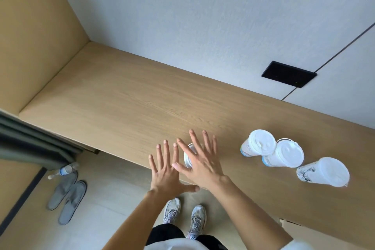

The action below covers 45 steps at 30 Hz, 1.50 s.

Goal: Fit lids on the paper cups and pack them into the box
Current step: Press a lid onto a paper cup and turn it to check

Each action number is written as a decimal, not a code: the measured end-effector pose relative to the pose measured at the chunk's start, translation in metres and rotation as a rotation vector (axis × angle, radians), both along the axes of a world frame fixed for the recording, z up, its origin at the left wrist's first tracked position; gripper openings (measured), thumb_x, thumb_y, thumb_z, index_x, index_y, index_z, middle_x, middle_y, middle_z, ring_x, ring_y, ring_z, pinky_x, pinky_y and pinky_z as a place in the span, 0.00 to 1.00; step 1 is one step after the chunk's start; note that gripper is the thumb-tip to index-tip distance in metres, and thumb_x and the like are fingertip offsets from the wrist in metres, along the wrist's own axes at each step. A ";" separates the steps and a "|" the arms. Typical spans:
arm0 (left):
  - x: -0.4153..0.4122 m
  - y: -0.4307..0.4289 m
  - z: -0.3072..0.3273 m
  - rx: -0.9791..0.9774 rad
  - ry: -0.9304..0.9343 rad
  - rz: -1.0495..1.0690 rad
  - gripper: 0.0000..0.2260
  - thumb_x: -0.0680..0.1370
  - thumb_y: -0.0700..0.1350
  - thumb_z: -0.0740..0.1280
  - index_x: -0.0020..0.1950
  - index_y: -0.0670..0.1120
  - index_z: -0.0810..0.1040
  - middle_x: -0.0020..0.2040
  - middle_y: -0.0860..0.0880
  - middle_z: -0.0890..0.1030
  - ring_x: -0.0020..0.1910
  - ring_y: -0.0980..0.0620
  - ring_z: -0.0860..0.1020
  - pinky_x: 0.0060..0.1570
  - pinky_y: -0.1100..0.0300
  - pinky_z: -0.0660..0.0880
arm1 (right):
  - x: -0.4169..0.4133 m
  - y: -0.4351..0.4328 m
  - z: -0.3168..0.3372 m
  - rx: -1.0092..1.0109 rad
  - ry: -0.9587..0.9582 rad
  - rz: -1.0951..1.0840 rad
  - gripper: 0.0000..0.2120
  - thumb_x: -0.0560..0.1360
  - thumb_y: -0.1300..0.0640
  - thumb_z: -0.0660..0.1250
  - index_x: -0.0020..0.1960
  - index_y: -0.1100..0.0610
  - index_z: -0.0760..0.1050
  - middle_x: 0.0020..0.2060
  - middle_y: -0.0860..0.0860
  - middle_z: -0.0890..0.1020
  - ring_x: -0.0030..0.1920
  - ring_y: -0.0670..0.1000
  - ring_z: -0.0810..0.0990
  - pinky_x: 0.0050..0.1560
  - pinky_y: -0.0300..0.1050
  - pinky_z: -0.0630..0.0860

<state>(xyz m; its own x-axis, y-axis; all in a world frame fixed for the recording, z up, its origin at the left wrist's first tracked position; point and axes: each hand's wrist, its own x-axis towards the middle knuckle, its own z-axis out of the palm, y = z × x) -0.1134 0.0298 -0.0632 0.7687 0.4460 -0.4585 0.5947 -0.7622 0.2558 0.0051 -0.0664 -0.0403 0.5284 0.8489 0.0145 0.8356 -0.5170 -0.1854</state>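
Three white paper cups with lids stand on the wooden counter (125,103) at the right: one (258,144), a second touching it (286,154), and a third (324,171) nearer the edge. My right hand (200,160) is spread flat, palm down, above a fourth white cup (188,158) that is mostly hidden under it. To its left, over the counter's front edge, my left hand (169,170) is also spread wide and holds nothing. A corner of a cardboard box (292,227) shows at the lower right.
A black socket plate (289,74) is set in the grey wall behind the counter. On the floor at left lie grey slippers (67,201) and a plastic bottle (65,170). My own shoes (184,217) stand below the counter edge.
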 end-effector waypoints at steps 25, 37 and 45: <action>0.025 -0.014 0.064 -0.861 -0.367 0.530 0.15 0.84 0.59 0.61 0.71 0.67 0.70 0.68 0.49 0.79 0.57 0.43 0.84 0.58 0.46 0.81 | 0.046 -0.050 0.054 0.478 1.089 -1.017 0.10 0.80 0.41 0.68 0.54 0.47 0.80 0.51 0.48 0.83 0.54 0.51 0.80 0.49 0.47 0.73; 0.023 -0.011 0.154 -0.994 -0.498 0.492 0.13 0.79 0.48 0.73 0.64 0.50 0.83 0.56 0.50 0.87 0.45 0.48 0.86 0.49 0.51 0.85 | 0.016 -0.102 0.105 0.802 1.374 -1.041 0.29 0.61 0.31 0.71 0.58 0.42 0.82 0.65 0.48 0.83 0.67 0.52 0.80 0.70 0.58 0.74; 0.027 -0.020 0.170 -1.025 -0.508 0.460 0.18 0.75 0.56 0.73 0.62 0.50 0.83 0.54 0.47 0.88 0.40 0.41 0.87 0.39 0.54 0.80 | 0.007 -0.114 0.123 1.024 1.418 -0.925 0.30 0.62 0.31 0.73 0.61 0.40 0.80 0.67 0.42 0.79 0.75 0.49 0.72 0.77 0.66 0.66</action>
<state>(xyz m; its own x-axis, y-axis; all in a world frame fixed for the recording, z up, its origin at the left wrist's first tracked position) -0.0868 0.0094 0.1064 0.8283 0.3325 -0.4509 0.4134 0.1804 0.8925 0.0117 -0.1801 0.0830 0.7966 0.3055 -0.5216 -0.5682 0.0837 -0.8186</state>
